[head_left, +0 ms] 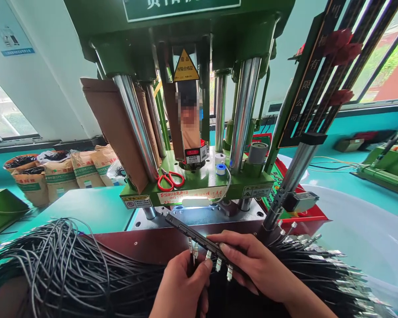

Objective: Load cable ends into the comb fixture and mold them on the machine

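A long black fixture bar runs diagonally from the lower front edge of the press down to the hands, with several small metal-tipped connectors hanging from its near end. The right hand lies over that near end, fingers closed around the bar from above, so the bar sits under its fingertips and pokes out to the upper left. The left hand comes up from below with thumb and forefinger pinched together on one cable end, right beside the bar's underside. To seat a plug well here, it seems wise to keep the bar steady in the right hand, line the metal tip square with its slot, and press until it sits level with its neighbours, since a tilted one would probably not fit the mould. A thick bundle of black cables spreads over the tabletop to the left and under both wrists, and more cables with bright metal ends fan out to the right. Behind stands the green press with chromed columns, red-handled scissors resting on its base plate and a small roll of white tape close by. Brown paper sacks stand by the far left wall, and a pale tub sits to the right.
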`<state>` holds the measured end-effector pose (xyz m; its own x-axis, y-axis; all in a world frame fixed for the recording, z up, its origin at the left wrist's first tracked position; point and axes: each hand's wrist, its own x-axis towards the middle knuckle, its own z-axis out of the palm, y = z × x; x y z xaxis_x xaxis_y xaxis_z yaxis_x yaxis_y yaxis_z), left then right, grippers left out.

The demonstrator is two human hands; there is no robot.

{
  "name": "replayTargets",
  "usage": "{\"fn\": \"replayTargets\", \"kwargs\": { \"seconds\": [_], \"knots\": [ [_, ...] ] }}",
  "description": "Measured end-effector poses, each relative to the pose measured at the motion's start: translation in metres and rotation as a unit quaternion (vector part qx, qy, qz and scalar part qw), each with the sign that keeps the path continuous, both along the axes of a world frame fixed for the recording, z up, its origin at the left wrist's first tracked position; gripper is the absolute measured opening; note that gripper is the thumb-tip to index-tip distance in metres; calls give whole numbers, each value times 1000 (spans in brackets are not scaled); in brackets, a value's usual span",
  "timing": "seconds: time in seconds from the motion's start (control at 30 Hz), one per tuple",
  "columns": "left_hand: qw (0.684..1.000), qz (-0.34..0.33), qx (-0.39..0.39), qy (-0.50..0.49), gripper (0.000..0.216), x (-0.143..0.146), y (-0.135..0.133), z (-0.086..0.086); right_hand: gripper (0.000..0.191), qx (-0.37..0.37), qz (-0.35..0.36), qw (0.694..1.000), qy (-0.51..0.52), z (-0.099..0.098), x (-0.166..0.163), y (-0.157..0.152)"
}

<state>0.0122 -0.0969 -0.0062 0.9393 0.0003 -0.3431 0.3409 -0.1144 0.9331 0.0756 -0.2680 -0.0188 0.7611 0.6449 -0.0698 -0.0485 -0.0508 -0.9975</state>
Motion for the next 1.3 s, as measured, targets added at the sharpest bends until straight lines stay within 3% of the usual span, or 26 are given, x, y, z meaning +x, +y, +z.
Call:
{"fn": "replayTargets", "kwargs": {
  "seconds": [0.27,0.5,0.63,0.83,1.03,1.3],
  "knots": [
    [1000,-10,13,19,34,1,1,-5,43,5,15,1000,-13,3,-1,0],
    [999,31,-33,-2,31,1,-5,-4,40,12,30,999,-24,8,-1,2],
    [997,40,-62,-9,40,1,-2,-6,46,1,20,1000,-18,5,0,-1],
    [977,173,-119,-35,54,-8,14,10,59,-10,-7,1000,28,-1,2,-5],
    [994,79,-77,-11,39,-8,16,14,60,-11,-12,999,30,0,2,-3],
    [999,22,-14,38,51,1,13,6,50,-11,15,1000,3,4,1,-4]
  ]
}}
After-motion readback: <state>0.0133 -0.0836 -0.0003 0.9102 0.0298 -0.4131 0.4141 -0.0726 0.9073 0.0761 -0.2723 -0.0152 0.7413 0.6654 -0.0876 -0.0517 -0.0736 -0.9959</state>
